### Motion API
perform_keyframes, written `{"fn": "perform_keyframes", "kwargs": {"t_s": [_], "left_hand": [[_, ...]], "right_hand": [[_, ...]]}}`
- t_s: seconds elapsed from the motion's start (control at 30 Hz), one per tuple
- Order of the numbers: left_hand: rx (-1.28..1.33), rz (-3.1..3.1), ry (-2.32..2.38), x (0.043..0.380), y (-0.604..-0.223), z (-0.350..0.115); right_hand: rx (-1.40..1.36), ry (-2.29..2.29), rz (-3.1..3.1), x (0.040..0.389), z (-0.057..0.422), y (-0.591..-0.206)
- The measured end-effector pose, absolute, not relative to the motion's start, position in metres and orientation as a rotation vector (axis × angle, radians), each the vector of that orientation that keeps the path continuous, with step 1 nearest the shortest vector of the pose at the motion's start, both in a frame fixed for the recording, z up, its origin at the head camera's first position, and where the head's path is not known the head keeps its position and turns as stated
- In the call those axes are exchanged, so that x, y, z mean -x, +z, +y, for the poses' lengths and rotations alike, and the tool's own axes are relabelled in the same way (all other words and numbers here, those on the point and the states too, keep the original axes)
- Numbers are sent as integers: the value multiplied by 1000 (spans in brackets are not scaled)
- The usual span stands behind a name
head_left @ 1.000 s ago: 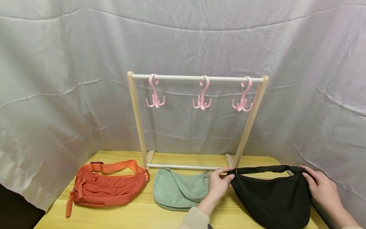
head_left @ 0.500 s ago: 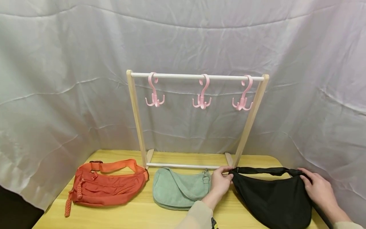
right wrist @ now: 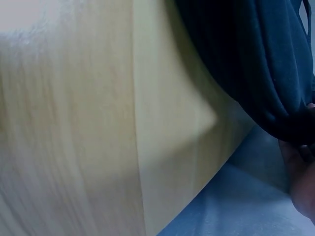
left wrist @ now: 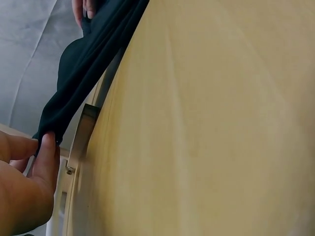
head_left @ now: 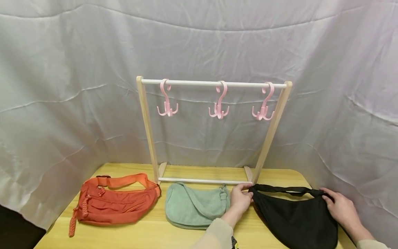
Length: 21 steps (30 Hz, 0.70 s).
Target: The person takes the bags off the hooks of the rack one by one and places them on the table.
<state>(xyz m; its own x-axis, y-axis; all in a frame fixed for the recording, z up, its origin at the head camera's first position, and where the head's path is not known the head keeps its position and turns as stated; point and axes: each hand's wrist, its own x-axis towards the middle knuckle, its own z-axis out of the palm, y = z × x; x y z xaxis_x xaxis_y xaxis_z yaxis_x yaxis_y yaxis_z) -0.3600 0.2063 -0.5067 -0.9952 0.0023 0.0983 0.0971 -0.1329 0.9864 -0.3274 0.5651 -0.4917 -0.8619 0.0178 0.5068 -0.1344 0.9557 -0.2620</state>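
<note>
A black shoulder bag (head_left: 298, 218) is at the right of the table, its short strap (head_left: 284, 190) sagging a little between its two top corners. My left hand (head_left: 239, 202) pinches the left corner between thumb and fingers, and the right hand (head_left: 342, 209) holds the opposite corner. In the left wrist view the left hand (left wrist: 24, 191) pinches the end of the black cloth (left wrist: 81, 83), with fingertips of the other hand at the top. The right wrist view catches the bag (right wrist: 256, 59) above the tabletop and part of the right hand (right wrist: 300, 182) at the edge.
A rack with wooden posts (head_left: 147, 128) stands behind, three pink hooks (head_left: 219, 107) on its white rail (head_left: 192, 83). A green bag (head_left: 196, 207) lies beside my left forearm. An orange-red waist bag (head_left: 118, 204) lies at the left. Grey cloth (head_left: 93, 52) surrounds the table (head_left: 149, 238).
My right hand has shifted slightly left and down with the bag's right corner, and the strap now sags more. The left hand has stayed nearly in place, still pinching the left corner.
</note>
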Motion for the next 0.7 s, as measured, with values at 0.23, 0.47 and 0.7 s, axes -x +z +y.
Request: {"fn": "perform_keyframes", "kwargs": {"t_s": [0.23,0.47,0.7], "left_hand": [[112,-2049,-2335,357,-510,206],[131,-2068,-2303,358,-511,206],[103,-2100,-2291,356,-511,208]], "right_hand": [[-71,402,-2606,326,564,-498],[-20,430,-2731,328,564,-497],[56,481,-2852,327,566,-496]]}}
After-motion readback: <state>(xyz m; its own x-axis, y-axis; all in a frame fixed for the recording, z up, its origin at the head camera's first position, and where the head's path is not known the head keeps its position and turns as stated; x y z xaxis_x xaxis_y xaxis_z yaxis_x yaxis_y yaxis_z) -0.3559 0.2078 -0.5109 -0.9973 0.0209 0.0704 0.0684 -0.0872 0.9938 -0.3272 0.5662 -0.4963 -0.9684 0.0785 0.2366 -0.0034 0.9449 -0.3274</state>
